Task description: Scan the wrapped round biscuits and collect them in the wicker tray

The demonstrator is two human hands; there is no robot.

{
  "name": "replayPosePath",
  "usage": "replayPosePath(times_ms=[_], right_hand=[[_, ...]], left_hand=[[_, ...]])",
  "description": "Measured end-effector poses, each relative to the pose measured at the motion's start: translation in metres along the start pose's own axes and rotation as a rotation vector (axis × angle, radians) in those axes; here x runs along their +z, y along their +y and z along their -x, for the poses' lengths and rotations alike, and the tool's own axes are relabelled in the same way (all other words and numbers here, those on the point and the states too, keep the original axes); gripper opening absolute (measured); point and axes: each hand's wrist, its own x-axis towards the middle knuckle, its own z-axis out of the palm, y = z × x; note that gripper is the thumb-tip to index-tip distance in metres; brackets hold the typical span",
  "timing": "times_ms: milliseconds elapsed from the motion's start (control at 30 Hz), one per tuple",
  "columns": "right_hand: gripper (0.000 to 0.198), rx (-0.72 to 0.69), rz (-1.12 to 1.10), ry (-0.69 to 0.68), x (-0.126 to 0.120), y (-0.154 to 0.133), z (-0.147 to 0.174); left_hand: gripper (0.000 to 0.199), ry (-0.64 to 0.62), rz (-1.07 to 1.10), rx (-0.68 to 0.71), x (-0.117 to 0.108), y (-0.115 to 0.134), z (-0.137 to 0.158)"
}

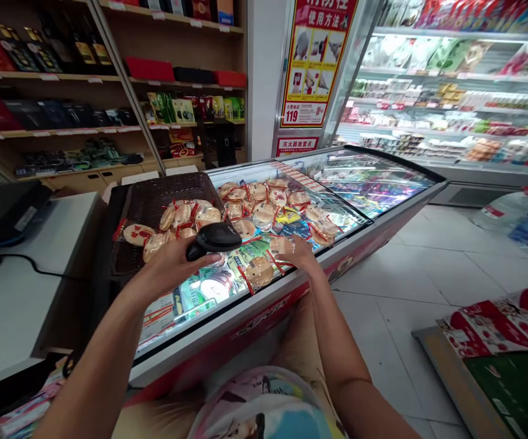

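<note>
The packet (282,246) under the right hand (297,251) lies just right of the frame's middle, on the glass top of a freezer (227,321). It is round, flat and pale tan, in clear wrapping with red strips at the edges, and the fingers partly cover it. One similar loose packet (259,272) lies just to its lower left, its wrapping catching the light.

More than ten such packets spread over the glass, and at least five more lie in the one brown basket (156,189) left of centre; they overlap too much for an exact count. There is one black scanner (218,238) near the middle of the frame, and one pale counter (69,231) at the left edge.

The grip of the left hand (172,268) is closed around the scanner's handle, thumb along the near side. The right hand's grip is partly bent, fingers touching the packet's right side; whether they are clamped on it I cannot tell.
</note>
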Motion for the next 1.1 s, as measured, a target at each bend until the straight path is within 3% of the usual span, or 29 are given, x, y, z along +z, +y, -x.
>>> replayPosePath(times_ms=[100,233,333,467,767,900,1100], right_hand=[[0.081,-0.005,-0.170,-0.016,0.000,0.007,-0.012],[0.052,0.074,-0.425,0.247,-0.001,0.005,-0.011],[0.051,0.075,-0.676,0.367,-0.005,-0.011,0.003],[0.059,-0.002,-0.899,0.252,-0.008,-0.047,0.025],[0.060,-0.076,-0.947,0.091,0.009,-0.089,0.043],[0.056,-0.131,-1.000,0.002,0.026,-0.115,0.044],[0.057,-0.238,-1.115,-0.287,0.077,-0.190,0.034]], left_hand=[[0.049,-0.041,-0.073,0.038,0.007,0.010,-0.002],[0.046,-0.041,-0.090,0.015,0.008,0.012,0.000],[0.048,-0.022,-0.100,-0.001,0.009,0.014,0.000],[0.053,-0.006,-0.078,0.035,0.015,0.017,-0.003],[0.056,0.032,-0.055,0.006,0.012,0.001,0.010],[0.052,0.134,-0.033,-0.121,-0.009,-0.026,0.040],[0.050,0.304,-0.086,-0.430,-0.047,-0.070,0.090]])
